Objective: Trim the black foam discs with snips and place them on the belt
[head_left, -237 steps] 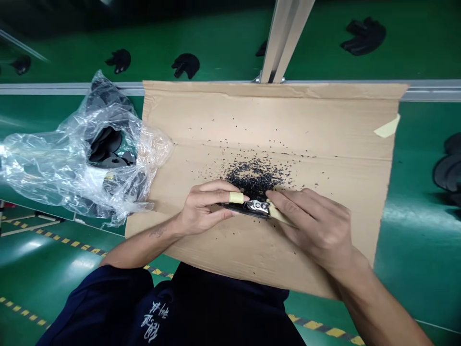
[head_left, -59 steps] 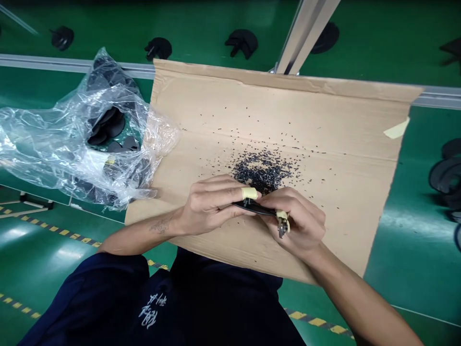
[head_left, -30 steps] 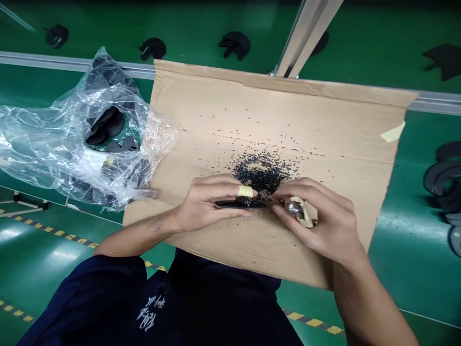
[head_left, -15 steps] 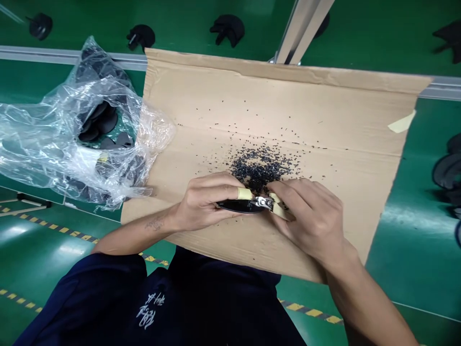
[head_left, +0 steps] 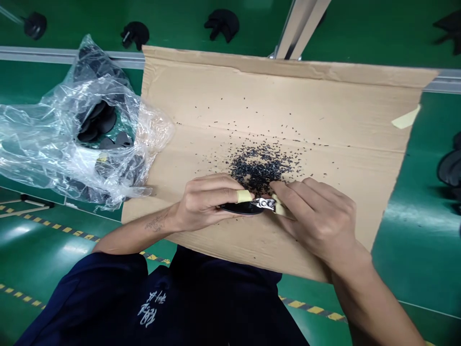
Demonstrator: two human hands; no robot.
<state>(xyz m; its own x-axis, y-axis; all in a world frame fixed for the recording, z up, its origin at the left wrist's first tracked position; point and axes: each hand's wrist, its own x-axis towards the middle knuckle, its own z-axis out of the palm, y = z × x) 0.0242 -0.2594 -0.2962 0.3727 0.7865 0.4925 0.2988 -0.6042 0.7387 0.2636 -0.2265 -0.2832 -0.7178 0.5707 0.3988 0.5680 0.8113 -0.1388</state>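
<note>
My left hand (head_left: 205, 204) is closed on a thin, round-edged black plastic part (head_left: 242, 208), with yellow tape (head_left: 245, 195) round one fingertip. In my right hand (head_left: 320, 221) is a pair of nippers (head_left: 265, 203), its metal jaws at the part's upper edge, close to the taped fingertip. The handles are mostly hidden by my fingers. Just beyond both hands, a heap of small black plastic bits (head_left: 257, 166) lies scattered over the cardboard sheet (head_left: 324, 115).
To the left lies a clear plastic bag (head_left: 46, 129) containing black parts (head_left: 104, 120). More curved black parts (head_left: 222, 24) stand on the green surface behind, and others (head_left: 450, 168) at the right edge. A metal post (head_left: 302, 29) rises behind the cardboard.
My right hand and the nippers have shifted slightly to the right, and the jaws appear turned a little. The left hand keeps its hold on the black part. The view has shifted slightly.
</note>
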